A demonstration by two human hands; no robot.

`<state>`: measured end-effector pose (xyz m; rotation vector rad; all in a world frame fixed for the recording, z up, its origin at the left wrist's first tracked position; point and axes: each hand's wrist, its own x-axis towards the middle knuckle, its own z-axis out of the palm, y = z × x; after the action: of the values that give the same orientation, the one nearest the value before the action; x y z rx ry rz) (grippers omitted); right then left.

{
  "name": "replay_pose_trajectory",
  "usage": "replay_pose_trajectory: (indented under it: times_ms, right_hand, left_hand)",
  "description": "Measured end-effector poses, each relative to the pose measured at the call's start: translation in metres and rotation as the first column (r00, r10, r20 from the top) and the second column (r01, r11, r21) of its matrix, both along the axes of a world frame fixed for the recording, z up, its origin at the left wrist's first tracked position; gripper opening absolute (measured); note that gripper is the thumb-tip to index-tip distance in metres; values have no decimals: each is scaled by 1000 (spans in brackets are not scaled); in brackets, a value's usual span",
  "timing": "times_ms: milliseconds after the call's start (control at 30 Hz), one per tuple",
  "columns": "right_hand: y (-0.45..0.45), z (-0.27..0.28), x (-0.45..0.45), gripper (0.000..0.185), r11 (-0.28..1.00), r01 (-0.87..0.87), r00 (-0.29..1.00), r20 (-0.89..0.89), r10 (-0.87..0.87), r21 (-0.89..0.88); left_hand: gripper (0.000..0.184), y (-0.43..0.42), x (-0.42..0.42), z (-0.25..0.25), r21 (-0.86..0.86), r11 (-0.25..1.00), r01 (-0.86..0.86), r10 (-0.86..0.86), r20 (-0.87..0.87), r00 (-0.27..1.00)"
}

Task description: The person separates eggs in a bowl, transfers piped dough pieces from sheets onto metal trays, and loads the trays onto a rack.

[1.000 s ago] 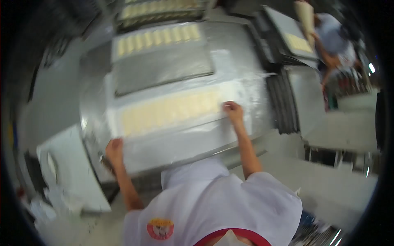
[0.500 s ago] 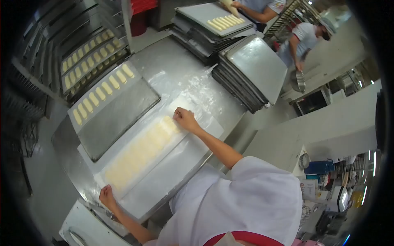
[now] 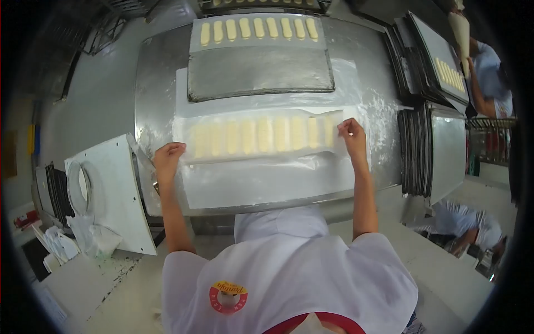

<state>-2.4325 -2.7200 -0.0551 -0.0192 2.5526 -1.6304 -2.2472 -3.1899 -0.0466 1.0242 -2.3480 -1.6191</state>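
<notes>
A narrow strip of thin white paper (image 3: 255, 139) lies across the table in front of me. A row of several pale yellow batter fingers (image 3: 263, 134) shows through it, softened as if seen through the paper. My left hand (image 3: 168, 161) pinches the paper's left end. At its right end, my right hand (image 3: 354, 139) pinches the corner, where the paper is wrinkled and slightly raised. Beneath is a larger white sheet (image 3: 267, 186), dusted with powder. Beyond it sits a metal baking tray (image 3: 261, 72), with piped batter fingers (image 3: 245, 28) on paper along its far side.
Stacked baking trays (image 3: 448, 150) stand at the right of the floured metal table (image 3: 384, 139). A co-worker's arm (image 3: 479, 92) holds a piping bag (image 3: 460, 33) above another tray. Another person (image 3: 467, 222) is at lower right. A white panel (image 3: 111, 195) stands at left.
My view has turned to face the table squarely. Both hands remain at the paper strip's ends, and its right end now looks more wrinkled and lifted.
</notes>
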Motion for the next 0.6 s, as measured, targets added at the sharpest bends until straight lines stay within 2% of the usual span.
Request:
replay_pose_trajectory:
  times_ms: [33,67,133,167,267,333,367,433,533,600]
  right_hand:
    - [1,-12,-1,11,995,-19,1000,-12,20,101]
    - [-4,-9,-2,11,994,-30,999,-14,31,102]
    - [-11,-1,5,11,984,64,994,76,-78,166]
    - [-11,-2,7,11,984,57,994,83,-72,171]
    - [-12,-4,2,6,978,74,997,22,-80,195]
    - [-6,-7,1,3,999,51,999,2,-51,4]
    - [-3,-3,0,3,999,50,999,3,-50,6]
    - [0,12,0,2,986,28,998,62,-18,-166]
    - [-9,48,4,5,977,58,993,112,-36,-205]
    - [-7,41,2,7,974,55,993,117,-30,-218]
  left_hand:
    - [25,0,0,-13,-65,998,-22,26,66,997]
    - [27,3,-2,-16,-128,991,-38,55,131,990]
    - [29,6,-5,-18,-135,989,-67,82,112,990]
    - [30,9,-5,-18,-146,986,-86,100,88,991]
    - [27,10,-9,-17,-107,992,-66,78,105,991]
    - [25,-2,-4,-24,-82,995,-56,60,58,996]
    - [23,-5,-2,-27,-57,998,-40,41,11,999]
    - [22,-1,-1,2,-26,999,-37,38,3,999]
    - [21,-1,2,33,-5,999,-47,47,18,999]
    - [22,-3,2,33,-13,998,-63,63,41,997]
